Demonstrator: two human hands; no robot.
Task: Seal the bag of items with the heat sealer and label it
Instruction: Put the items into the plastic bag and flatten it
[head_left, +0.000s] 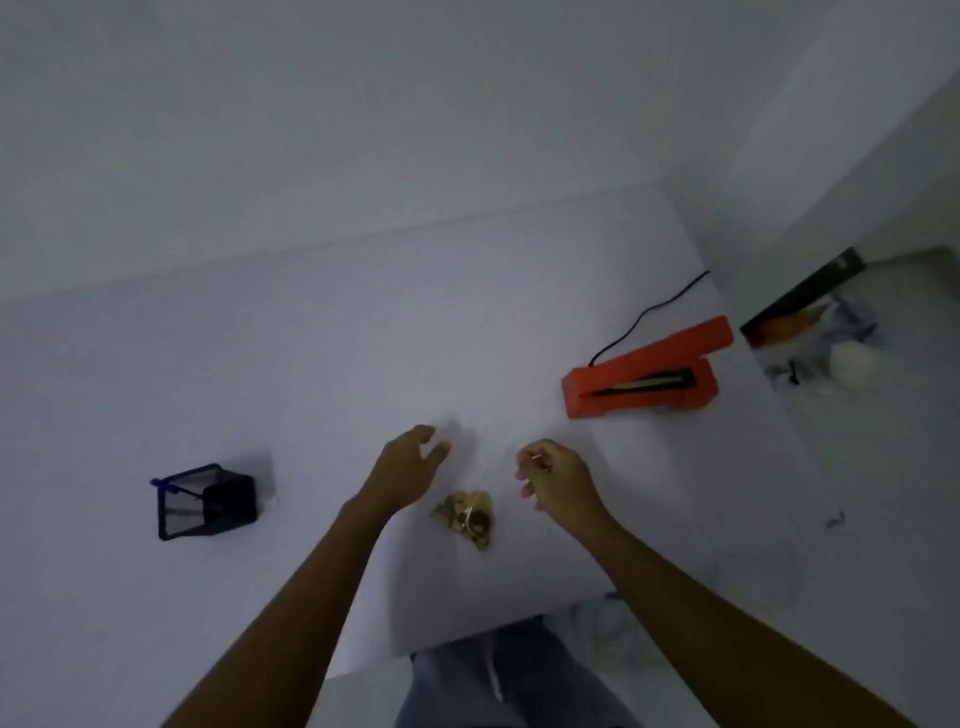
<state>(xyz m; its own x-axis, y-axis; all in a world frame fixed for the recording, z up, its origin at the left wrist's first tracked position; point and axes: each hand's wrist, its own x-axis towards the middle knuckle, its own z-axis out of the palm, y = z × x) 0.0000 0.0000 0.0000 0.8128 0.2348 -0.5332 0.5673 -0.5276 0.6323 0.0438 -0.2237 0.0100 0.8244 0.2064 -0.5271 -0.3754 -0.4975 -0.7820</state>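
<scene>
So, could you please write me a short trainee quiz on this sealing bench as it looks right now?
1. True or false: the bag lies inside the sealer.
2. Which side of the table holds the pen holder: A) the person's left, B) the person's right, C) behind the sealer?
3. Fill in: the sealer's colour is ____.

Key:
1. False; the bag lies on the table between the left hand and right hand, apart from the sealer.
2. A.
3. Orange.
</scene>
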